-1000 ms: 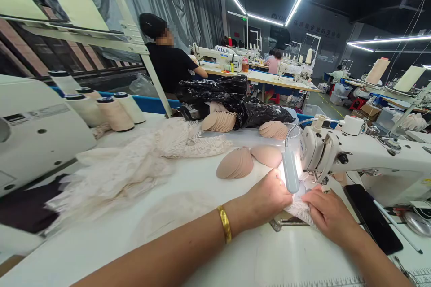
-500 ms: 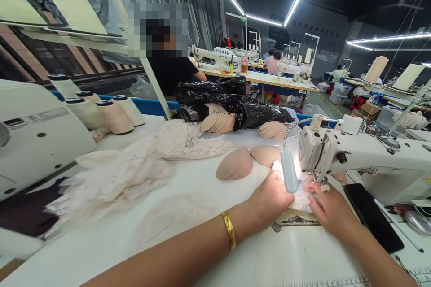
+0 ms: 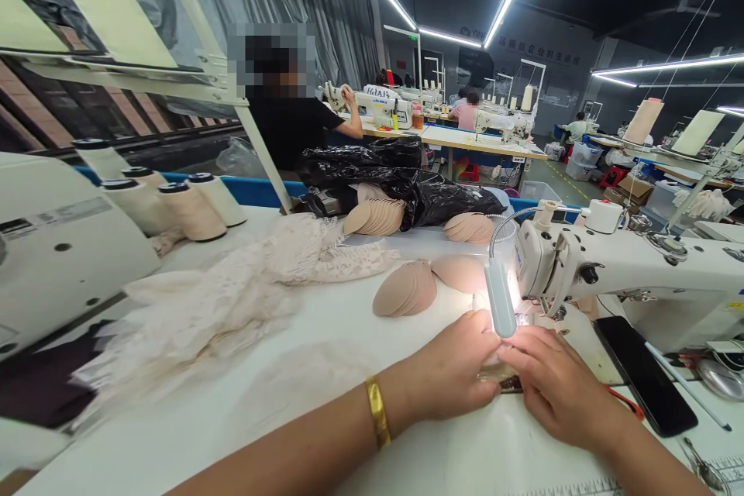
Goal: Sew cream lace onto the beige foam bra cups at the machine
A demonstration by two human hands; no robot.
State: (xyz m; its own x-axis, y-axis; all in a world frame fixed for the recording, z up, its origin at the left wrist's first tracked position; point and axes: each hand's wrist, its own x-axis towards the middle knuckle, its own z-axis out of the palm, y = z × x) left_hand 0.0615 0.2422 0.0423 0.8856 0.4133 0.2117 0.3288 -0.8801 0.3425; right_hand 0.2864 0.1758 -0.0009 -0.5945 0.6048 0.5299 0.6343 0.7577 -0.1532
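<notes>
Under the lit grey lamp [image 3: 501, 298], my left hand [image 3: 459, 364] is bent at the front of the white sewing machine [image 3: 645, 260], its fingertips hidden behind the lamp. My right hand [image 3: 561, 380] lies close against it, fingers bent together over the needle area. Hardly any of the white fabric shows between the hands, so what each one grips cannot be made out. Beige cup pads [image 3: 405, 289] are fanned out beyond my left hand, and another pad [image 3: 459, 271] lies beside them.
White lace fabric [image 3: 232, 294] spreads over the left of the table. Thread cones [image 3: 191, 211] stand behind it. A black plastic bag [image 3: 447, 198] lies at the back. A phone [image 3: 645, 376] and red-handled tool [image 3: 628, 401] are at right. A person [image 3: 291, 124] sits beyond.
My right hand has moved left and in against my left hand, covering the white fabric. The red-handled tool has come into view. The seated person's hand is now raised at their machine.
</notes>
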